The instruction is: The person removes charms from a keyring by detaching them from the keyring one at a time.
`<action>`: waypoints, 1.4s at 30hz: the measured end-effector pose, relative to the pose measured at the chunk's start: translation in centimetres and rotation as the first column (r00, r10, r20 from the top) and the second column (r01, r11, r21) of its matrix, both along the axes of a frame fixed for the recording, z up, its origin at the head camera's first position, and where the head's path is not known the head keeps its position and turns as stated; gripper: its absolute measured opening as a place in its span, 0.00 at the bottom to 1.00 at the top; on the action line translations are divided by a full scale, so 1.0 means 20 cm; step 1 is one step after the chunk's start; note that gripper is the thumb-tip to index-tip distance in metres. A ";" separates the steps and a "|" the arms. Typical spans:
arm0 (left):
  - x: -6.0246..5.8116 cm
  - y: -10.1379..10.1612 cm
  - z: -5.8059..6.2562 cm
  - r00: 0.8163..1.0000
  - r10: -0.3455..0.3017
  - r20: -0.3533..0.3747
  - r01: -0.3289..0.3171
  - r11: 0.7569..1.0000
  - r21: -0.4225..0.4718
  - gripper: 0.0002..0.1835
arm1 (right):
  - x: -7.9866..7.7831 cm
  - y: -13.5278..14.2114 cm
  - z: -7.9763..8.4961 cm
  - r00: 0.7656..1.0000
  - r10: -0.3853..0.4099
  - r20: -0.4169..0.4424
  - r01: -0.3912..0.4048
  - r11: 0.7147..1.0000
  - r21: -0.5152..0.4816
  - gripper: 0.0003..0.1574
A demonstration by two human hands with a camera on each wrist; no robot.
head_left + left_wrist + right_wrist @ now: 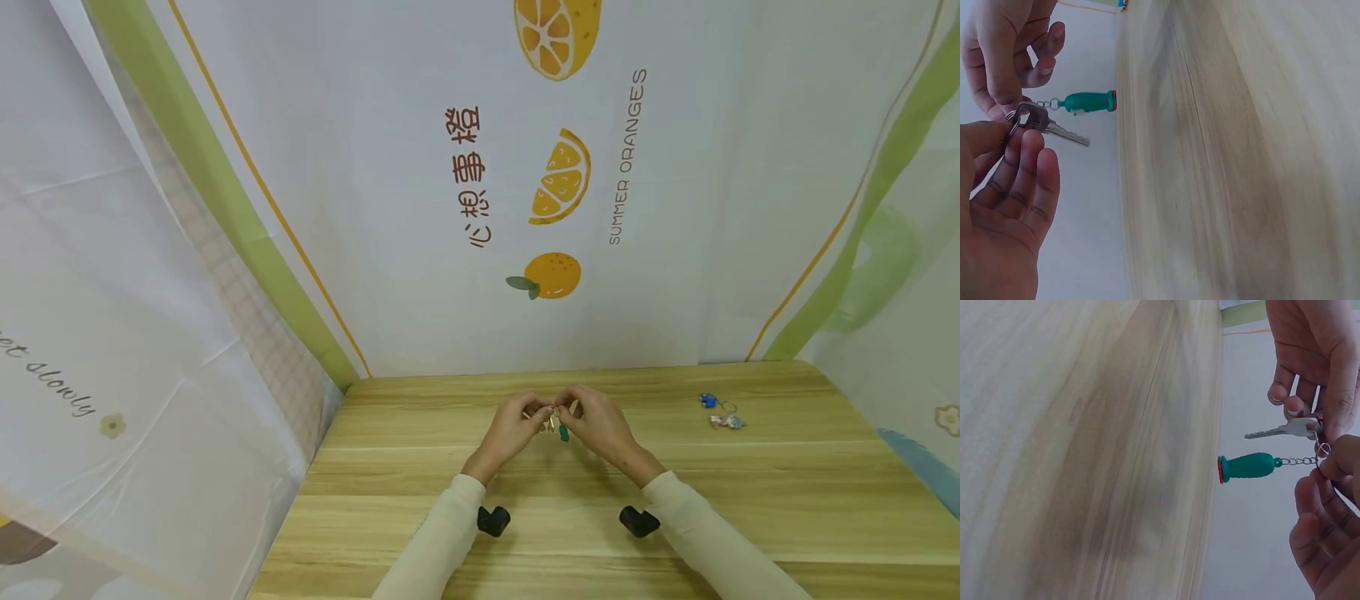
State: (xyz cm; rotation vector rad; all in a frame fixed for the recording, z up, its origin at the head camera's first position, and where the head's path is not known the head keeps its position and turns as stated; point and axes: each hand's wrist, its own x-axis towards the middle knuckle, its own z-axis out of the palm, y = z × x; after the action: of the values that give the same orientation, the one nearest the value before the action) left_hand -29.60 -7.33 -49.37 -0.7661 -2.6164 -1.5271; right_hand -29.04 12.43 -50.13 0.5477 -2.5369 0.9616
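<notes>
In the head view, my left hand (516, 427) and right hand (597, 423) meet above the far part of the table. Both pinch one metal key ring (1324, 449) between thumb and forefinger. From it hangs a silver key (1063, 132), on my left hand's side. A green bottle-shaped charm (1250, 466) dangles by a short chain (1297, 461) on my right hand's side. The remaining fingers of each hand are loosely bent. Fingertips hide part of the ring, so whether the key is fully threaded on it I cannot tell.
On the wooden table (405, 467), a blue charm (708, 401) with a ring and a pale figurine charm (727, 422) lie to the right. Black angular pieces (493, 522) show beside both forearms. A white printed cloth (405, 317) hangs behind the table.
</notes>
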 end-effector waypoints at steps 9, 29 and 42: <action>-0.01 0.01 0.00 0.999 0.009 -0.044 -0.009 1.000 -0.007 0.12 | 0.00 0.00 0.00 0.998 -0.031 -0.046 0.030 0.999 -0.025 0.04; 0.00 0.03 0.00 0.992 0.018 -0.122 -0.025 0.998 -0.055 0.07 | 0.00 -0.01 -0.01 0.993 -0.012 -0.120 0.013 1.000 0.006 0.07; 0.00 0.03 -0.01 0.990 0.051 -0.134 -0.063 0.994 -0.089 0.08 | 0.00 0.01 -0.01 0.988 0.083 -0.127 -0.079 0.996 0.037 0.11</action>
State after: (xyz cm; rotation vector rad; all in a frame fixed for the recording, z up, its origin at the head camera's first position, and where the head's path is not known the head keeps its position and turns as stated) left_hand -29.63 -6.77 -49.48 -0.7629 -2.6036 -1.3021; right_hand -29.08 12.59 -50.29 0.7044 -2.4352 0.8851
